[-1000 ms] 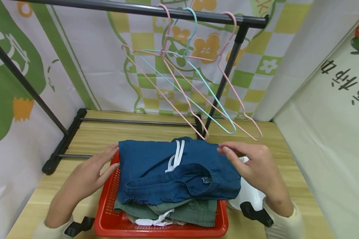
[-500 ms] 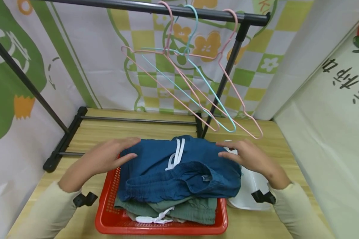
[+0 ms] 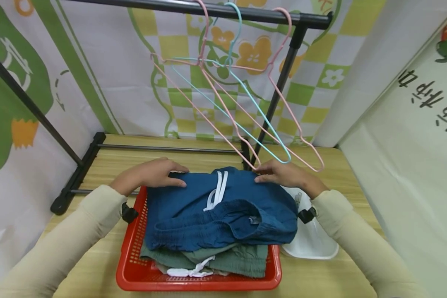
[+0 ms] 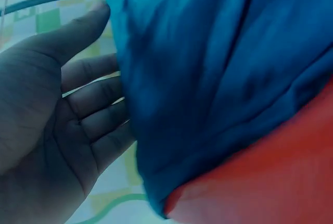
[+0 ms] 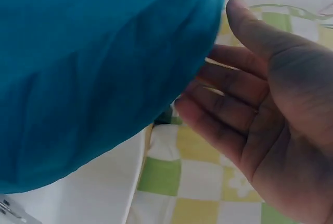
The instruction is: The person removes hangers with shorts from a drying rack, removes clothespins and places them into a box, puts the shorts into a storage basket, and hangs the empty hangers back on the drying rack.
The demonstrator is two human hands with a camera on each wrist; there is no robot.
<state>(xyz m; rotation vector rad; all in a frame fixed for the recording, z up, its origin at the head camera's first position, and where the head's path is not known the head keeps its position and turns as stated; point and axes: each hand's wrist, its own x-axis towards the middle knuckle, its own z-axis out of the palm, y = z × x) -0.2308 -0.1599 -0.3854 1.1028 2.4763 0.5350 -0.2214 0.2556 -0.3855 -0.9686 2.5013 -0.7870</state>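
Note:
Folded blue pants (image 3: 193, 227) with an elastic waistband and white drawstrings lie on top of the pile in the red basket (image 3: 199, 285). Folded green pants (image 3: 242, 263) with a white cord show underneath. My left hand (image 3: 152, 174) is at the far left edge of the blue pants, thumb toward the near side; in the left wrist view its fingers (image 4: 93, 96) are extended, their tips partly behind the cloth. At the far right edge is my right hand (image 3: 287, 171), its fingers (image 5: 223, 94) loosely extended beside the cloth in the right wrist view. Neither hand visibly pinches the fabric.
A black garment rack (image 3: 171, 5) stands behind the basket. Two pink hangers (image 3: 227, 111) and a blue hanger (image 3: 258, 109) hang from it, their lower ends near my right hand. A white tray (image 3: 316, 244) sits right of the basket on the wooden table (image 3: 354, 182).
Both hands have moved inward and away from me to the far edge of the blue pants. The left pink hanger swung right, then back. Pants and basket remain in place.

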